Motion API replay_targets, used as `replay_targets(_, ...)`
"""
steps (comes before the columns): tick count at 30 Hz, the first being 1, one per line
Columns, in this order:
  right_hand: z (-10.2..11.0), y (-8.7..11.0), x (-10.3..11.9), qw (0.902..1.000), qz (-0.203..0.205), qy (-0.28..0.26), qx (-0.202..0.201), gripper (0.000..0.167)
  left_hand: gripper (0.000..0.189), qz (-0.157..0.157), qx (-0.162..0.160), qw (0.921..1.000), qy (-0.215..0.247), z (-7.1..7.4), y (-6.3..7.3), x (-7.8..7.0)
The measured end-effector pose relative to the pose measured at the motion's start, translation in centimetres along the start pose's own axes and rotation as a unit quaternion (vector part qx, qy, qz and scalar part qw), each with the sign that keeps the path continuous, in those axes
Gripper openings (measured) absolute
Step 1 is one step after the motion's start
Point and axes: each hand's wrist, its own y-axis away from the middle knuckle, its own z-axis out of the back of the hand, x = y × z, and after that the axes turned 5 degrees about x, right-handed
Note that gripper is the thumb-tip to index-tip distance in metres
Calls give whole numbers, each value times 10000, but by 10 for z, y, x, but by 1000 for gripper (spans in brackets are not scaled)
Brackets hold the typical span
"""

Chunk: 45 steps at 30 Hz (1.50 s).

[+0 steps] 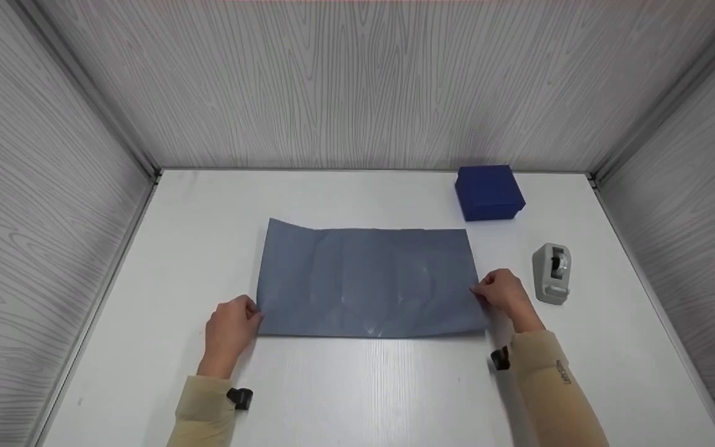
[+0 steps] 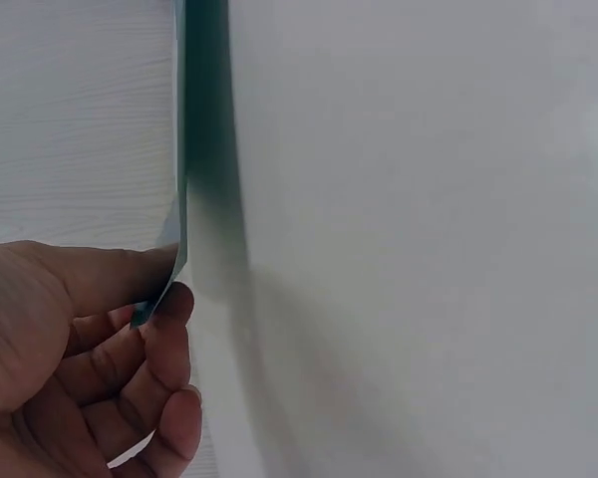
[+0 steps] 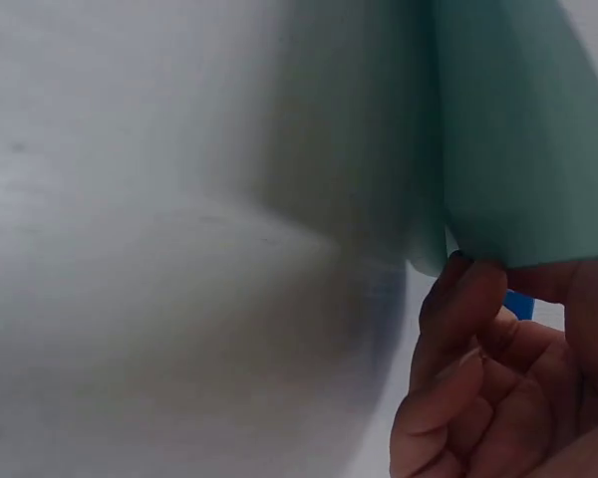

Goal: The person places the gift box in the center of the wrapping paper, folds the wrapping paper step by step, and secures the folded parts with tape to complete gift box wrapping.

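A creased grey-blue sheet of paper (image 1: 367, 282) stretches between both hands over the white table, its far left corner turned up. The left hand (image 1: 230, 329) pinches its left edge close to the near corner. In the left wrist view, that hand's thumb and index finger meet on the paper (image 2: 183, 149), which looks teal and stands edge-on. Partway along the right edge, the right hand (image 1: 503, 295) pinches the sheet. Seen from the right wrist, the paper (image 3: 523, 149) bends upward over the curled fingers, and part of the pinch is hidden behind it.
A dark blue box (image 1: 489, 192) sits at the back right of the white table (image 1: 370, 391). Nearer, to the right of the right hand, stands a grey tape dispenser (image 1: 551, 273). Wood-grain panels (image 1: 357, 87) wall in the table at the back and both sides.
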Motion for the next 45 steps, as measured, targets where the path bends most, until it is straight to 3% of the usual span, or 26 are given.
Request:
replay_targets(7,0,19,-17,9999,-32,109,75,21,13,18,570,9984,-54,-1,8,-2)
replay_targets(14,-3,29,-25,9995,31,318,20,21,16,-6,818,9965,-149,-2,14,-4)
replay_targets(20,-3,30,-22,9968,-380,696,-19,18,30,109,1101,9930,-416,3,17,-8)
replay_targets(23,-2,29,-16,9944,-502,922,-72,28,37,85,1093,9930,-451,4,16,-9)
replay_targets(26,-3,27,-8,9944,-248,1001,-231,39,40,-109,991,9940,-440,4,12,-13)
replay_targets(29,-9,23,1,9927,448,1055,-378,42,46,-417,917,9936,-507,2,7,-20)
replay_targets(34,-25,19,12,9760,1406,1620,-386,49,59,-950,1049,9873,-716,-4,-2,-31)
replay_targets(40,-35,18,16,9554,1592,2485,-123,69,64,-1415,1284,9770,-950,-13,-12,-36)
replay_targets(45,-34,19,12,9520,1513,2662,-10,70,63,-1440,1464,9721,-1130,-18,-14,-34)
